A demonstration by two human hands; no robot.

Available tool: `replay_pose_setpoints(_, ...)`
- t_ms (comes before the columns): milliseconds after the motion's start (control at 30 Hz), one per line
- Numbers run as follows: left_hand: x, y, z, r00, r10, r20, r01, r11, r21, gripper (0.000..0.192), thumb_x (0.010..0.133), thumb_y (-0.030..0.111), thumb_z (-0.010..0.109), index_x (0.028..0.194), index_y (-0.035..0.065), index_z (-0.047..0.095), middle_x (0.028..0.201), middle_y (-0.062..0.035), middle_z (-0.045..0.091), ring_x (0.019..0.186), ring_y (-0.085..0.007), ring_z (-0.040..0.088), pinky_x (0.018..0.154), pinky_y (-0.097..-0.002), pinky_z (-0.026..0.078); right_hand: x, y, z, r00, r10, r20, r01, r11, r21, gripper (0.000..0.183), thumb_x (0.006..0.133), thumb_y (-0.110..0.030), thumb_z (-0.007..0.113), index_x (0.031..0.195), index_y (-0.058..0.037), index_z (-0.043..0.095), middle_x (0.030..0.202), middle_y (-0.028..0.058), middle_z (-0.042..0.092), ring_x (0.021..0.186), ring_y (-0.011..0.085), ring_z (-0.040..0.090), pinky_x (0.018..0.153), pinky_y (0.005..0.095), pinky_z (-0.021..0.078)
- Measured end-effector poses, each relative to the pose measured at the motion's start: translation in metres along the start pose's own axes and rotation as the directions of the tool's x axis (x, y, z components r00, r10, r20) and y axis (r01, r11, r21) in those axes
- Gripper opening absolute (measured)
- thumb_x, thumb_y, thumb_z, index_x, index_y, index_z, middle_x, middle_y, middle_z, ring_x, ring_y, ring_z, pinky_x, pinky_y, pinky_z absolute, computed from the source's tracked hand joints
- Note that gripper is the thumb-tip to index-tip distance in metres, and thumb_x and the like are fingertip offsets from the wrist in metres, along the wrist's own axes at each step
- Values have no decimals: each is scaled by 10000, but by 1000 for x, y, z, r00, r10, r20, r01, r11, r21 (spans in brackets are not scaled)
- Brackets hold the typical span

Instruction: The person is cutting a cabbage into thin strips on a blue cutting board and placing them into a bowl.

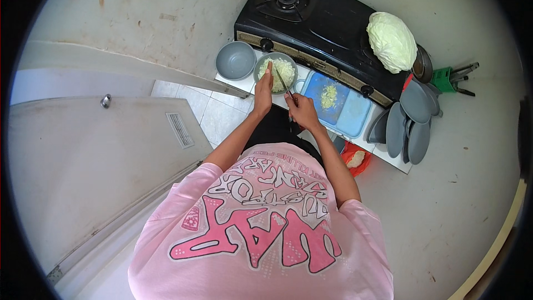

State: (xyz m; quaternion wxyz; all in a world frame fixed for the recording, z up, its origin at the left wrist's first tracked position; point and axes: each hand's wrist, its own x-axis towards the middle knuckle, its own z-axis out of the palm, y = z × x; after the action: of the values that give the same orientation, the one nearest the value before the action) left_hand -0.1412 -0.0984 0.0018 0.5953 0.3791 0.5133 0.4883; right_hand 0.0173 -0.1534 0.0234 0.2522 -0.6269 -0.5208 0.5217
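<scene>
Shredded cabbage (284,69) fills much of a grey bowl (295,59) in front of me. My left hand (264,91) is over the bowl's left side, fingers extended and close together, with no object seen in it. A knife (283,79) is gripped by its handle in my right hand (302,110), its blade pointing over the cabbage. Right of the bowl lies a blue cutting board (310,91) bearing a small heap of chopped cabbage (329,96). An empty grey bowl (235,61) stands to the left. The palm side of my left hand is partly hidden.
A black gas stove (333,21) runs behind the bowls, with a cabbage head (392,42) on its right end. Grey plates (418,137) stand at the counter's right, near a green utensil holder (442,79). An orange plastic bag (361,169) is below the counter; a door (104,166) is at left.
</scene>
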Motion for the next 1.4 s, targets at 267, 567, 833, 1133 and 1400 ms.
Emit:
replay_pose_setpoints(267,10,-20,-32,995,-100,5,100,995,-11,727,1130,551,327,1597,-3,390,1175,-67,542,1061,-133,482,967,-249,381,12,11,9,982,-118,-149,77,964,-255,482,1019,-391,618,852,55,695,619,216,662,579,377,691,640,471,532)
replay_pose_setpoints(567,6,3,-13,992,-97,81,99,995,-23,721,1129,550,314,1600,10,386,1632,-188,398,1516,-239,345,1233,-342,249,3,17,-3,979,-119,-168,73,962,-261,457,1022,-374,626,853,45,690,623,206,659,568,348,694,601,454,520)
replay_pose_setpoints(833,0,-11,23,970,-91,226,82,995,51,671,1136,515,316,1576,24,440,1624,-156,428,1481,-250,401,1257,-382,248,-28,29,-26,986,53,-157,-53,999,7,432,1050,-367,604,869,18,676,607,131,646,520,221,619,534,382,471)
replay_pose_setpoints(1133,3,-45,65,862,-199,465,145,978,151,697,1124,530,342,1546,-13,457,1619,-202,420,1527,-293,357,1267,-425,268,-70,108,-71,897,188,-400,-183,982,49,494,1050,-444,582,916,17,700,611,113,651,586,226,684,618,383,512)
replay_pose_setpoints(1400,22,-90,87,824,-301,480,121,921,370,665,1097,540,452,1466,1,576,1453,-187,608,1322,-261,572,1127,-373,421,-80,144,-105,827,257,-500,-364,923,-128,536,1000,-516,596,980,3,732,775,235,720,787,420,730,754,490,544)
